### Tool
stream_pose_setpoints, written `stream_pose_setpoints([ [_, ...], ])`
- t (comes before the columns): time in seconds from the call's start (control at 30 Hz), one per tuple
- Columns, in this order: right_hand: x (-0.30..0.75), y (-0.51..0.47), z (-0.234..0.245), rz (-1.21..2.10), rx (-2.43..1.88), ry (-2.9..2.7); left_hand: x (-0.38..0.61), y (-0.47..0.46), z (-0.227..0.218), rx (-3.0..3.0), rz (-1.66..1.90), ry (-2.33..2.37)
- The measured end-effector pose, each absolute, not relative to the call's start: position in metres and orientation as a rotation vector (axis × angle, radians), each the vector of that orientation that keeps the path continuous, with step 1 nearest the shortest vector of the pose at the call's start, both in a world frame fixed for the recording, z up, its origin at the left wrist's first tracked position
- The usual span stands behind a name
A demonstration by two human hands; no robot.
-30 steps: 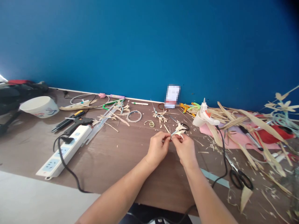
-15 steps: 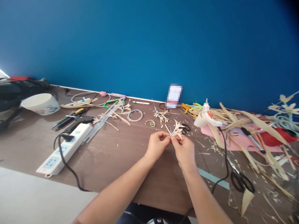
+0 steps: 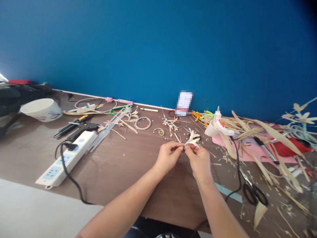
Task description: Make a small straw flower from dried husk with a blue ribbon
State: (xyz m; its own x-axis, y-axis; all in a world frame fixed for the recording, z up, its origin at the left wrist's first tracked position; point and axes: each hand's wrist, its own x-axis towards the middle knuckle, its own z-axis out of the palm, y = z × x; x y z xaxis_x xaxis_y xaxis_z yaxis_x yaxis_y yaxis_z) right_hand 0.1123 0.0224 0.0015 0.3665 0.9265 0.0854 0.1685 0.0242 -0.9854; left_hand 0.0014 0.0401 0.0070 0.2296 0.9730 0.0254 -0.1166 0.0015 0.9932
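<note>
A small flower with pale, husk-like petals stands tilted up from between my hands, its base wrapped in light blue. My left hand pinches the low end of its stem with thumb and forefinger. Just beside it, my right hand grips the flower's base, fingers closed. The fingers hide most of the stem. Partly behind the petals lies a pair of black-handled scissors. Another pale flower sprig rests farther back on the brown table.
To the left are a white power strip, a glue gun and a white bowl. On the right, a glue bottle, dry husk strips and larger scissors lie among scraps. A blue wall closes the back.
Both hands have shifted slightly right with the flower. Its petals now point more up and to the right, and my right hand has turned a little.
</note>
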Motion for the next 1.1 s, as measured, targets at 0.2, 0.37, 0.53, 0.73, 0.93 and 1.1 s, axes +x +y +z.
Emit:
stream_pose_setpoints([
  [0.2,0.116,0.02,0.007,0.777,-1.472,-1.132,-0.003,0.045,0.011,0.95,0.995,0.868],
  [0.37,0.116,0.017,0.014,0.787,-1.464,-1.243,-0.011,0.053,0.007,0.835,0.902,0.776],
  [0.53,0.116,0.015,0.025,0.866,-1.423,-1.348,-0.016,0.058,0.003,0.779,0.787,0.662],
  [0.73,0.117,0.014,0.031,0.804,-1.472,-1.4,-0.015,0.057,0.003,0.764,0.739,0.605],
  [0.93,0.118,0.016,0.025,0.661,-1.593,-1.379,-0.007,0.052,0.003,0.734,0.813,0.641],
  [1.1,0.115,0.016,0.022,0.681,-1.603,-1.376,-0.006,0.052,0.001,0.672,0.843,0.671],
])
